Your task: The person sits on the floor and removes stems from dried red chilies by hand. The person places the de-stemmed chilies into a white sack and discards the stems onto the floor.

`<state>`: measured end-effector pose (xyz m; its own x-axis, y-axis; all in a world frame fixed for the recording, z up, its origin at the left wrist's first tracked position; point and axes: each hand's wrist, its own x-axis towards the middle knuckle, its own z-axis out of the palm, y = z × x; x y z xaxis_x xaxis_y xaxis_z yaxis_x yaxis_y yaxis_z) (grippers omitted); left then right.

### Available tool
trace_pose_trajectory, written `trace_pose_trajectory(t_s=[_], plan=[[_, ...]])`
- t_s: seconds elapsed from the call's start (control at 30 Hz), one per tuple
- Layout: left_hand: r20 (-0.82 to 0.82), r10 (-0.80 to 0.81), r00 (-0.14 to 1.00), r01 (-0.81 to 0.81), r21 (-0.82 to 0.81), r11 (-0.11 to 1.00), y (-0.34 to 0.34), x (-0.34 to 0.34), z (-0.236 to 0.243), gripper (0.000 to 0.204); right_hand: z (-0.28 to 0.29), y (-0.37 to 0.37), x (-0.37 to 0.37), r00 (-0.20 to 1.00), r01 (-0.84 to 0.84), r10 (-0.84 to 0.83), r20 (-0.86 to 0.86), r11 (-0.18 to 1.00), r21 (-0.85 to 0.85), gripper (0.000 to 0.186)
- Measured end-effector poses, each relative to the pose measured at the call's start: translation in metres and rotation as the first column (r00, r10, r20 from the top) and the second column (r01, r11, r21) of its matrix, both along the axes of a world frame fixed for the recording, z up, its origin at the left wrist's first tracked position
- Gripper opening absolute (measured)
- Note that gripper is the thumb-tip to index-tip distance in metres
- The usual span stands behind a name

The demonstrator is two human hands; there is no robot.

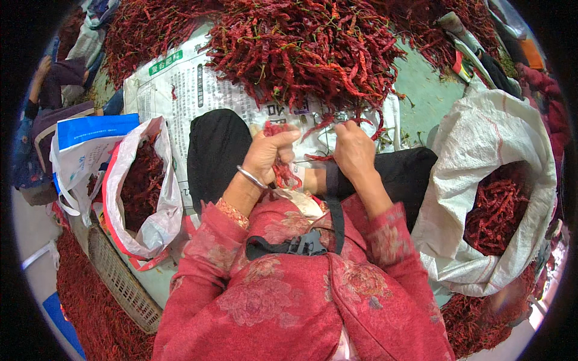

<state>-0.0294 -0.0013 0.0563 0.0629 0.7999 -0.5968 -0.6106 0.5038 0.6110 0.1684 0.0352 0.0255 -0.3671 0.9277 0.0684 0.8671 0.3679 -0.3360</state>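
My left hand (265, 157), with a bangle at the wrist, is closed around a bunch of dried red chilies (285, 175), which stick out above and below the fist. To its right, my right hand (355, 147) is closed, fingertips pinched together. Whatever sits in that pinch is hidden; a loose chili (319, 157) lies right beside the hand. Both hands are over my crossed legs, apart from each other. Just beyond them rises a large heap of dried red chilies (307, 57) on a printed white sack sheet (186, 84).
An upright white-and-red bag (171, 201) of chilies stands at my left, with a plastic basket (120, 271) below it. On my right is a big white woven sack (469, 135) holding chilies. More chili heaps lie around. Another person's hand (42, 69) shows at far left.
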Motion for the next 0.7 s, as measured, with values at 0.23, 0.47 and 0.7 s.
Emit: trace_pose_trajectory(t_s=[0.23, 0.47, 0.7], plan=[[-0.027, 0.009, 1.0, -0.009, -0.011, 1.0, -0.003, 0.007, -0.009, 0.018, -0.042, 0.024, 0.003, 0.996, -0.088, 0.092, -0.013, 0.978, 0.188, 0.005], [-0.289, -0.205, 0.935, 0.291, 0.294, 0.91, -0.008, 0.029, -0.004, 0.028, 0.059, -0.005, -0.005, 0.712, -0.054, -0.127, -0.691, 0.971, -0.235, 0.008], [-0.515, -0.434, 0.74, 0.584, 0.169, 0.794, -0.013, 0.025, -0.027, 0.015, 0.031, -0.032, -0.015, 0.961, 0.002, 0.038, -0.274, 0.989, 0.146, 0.01]])
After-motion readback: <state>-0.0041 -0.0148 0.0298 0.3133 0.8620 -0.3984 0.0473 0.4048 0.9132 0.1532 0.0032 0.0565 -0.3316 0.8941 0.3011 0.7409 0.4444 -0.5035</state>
